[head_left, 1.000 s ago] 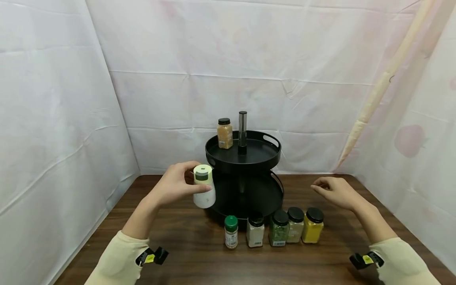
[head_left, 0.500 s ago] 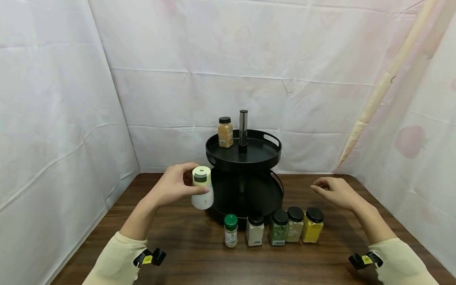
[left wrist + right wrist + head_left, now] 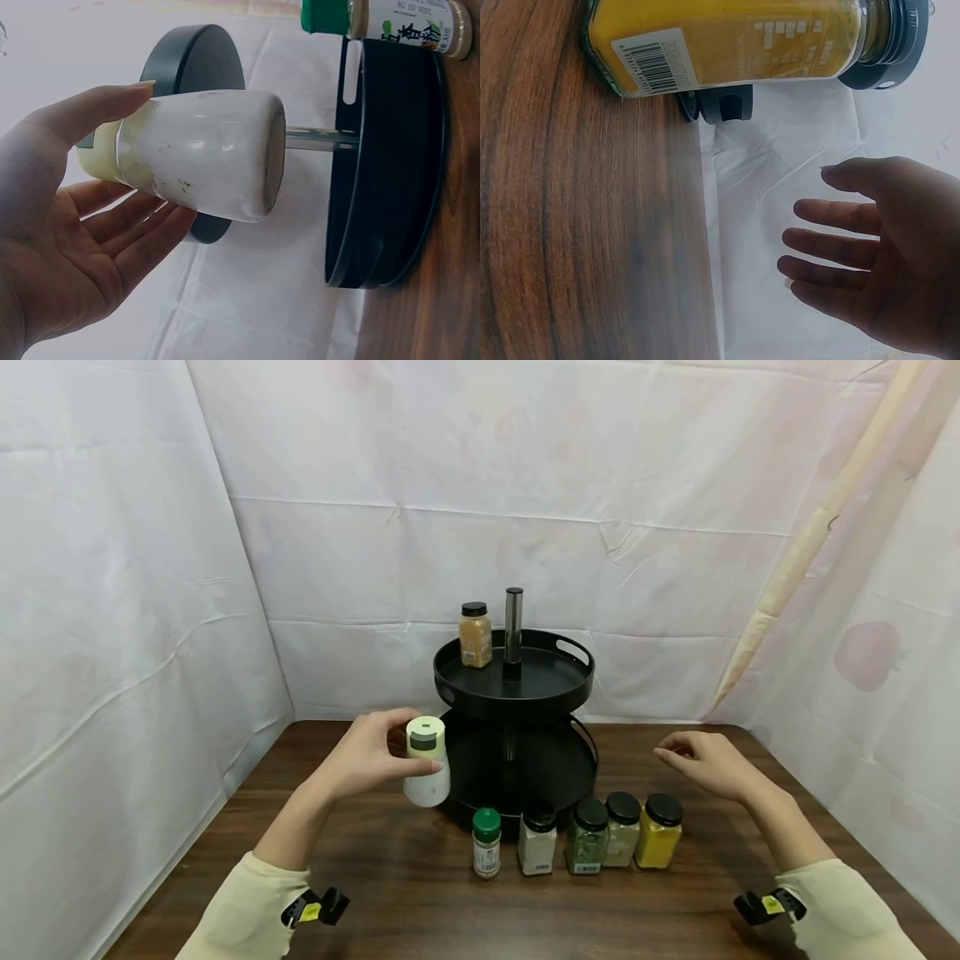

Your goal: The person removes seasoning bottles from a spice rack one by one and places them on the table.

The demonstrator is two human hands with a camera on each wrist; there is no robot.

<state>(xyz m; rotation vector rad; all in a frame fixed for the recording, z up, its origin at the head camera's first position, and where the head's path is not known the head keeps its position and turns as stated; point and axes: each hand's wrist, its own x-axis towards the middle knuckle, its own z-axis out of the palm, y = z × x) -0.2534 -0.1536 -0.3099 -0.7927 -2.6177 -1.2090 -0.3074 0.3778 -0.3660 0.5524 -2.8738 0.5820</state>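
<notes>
My left hand [image 3: 372,754] grips a white seasoning shaker [image 3: 427,785] with a pale yellow-green lid, thumb on one side and fingers on the other. In the left wrist view the shaker [image 3: 214,154] is held off the table, its base toward the lower tier. Just right of it stands a black two-tier turntable rack [image 3: 517,697] with a metal post. A jar of tan spice [image 3: 476,639] stands on the upper tier's left side. My right hand [image 3: 705,762] hovers over the table's right side with loosely bent fingers, holding nothing. Nearest to it is a yellow spice jar [image 3: 658,839].
In front of the rack stand a green-capped spice bottle [image 3: 487,852], a black-capped jar of pale powder [image 3: 537,847], a jar of green herbs [image 3: 587,843] and a beige spice jar [image 3: 622,835]. White curtains [image 3: 330,568] enclose the wooden table [image 3: 420,902].
My left hand has lowered the shaker slightly beside the rack. My right hand stays in place. The jars and rack stand as before, with only a small shift of the head view.
</notes>
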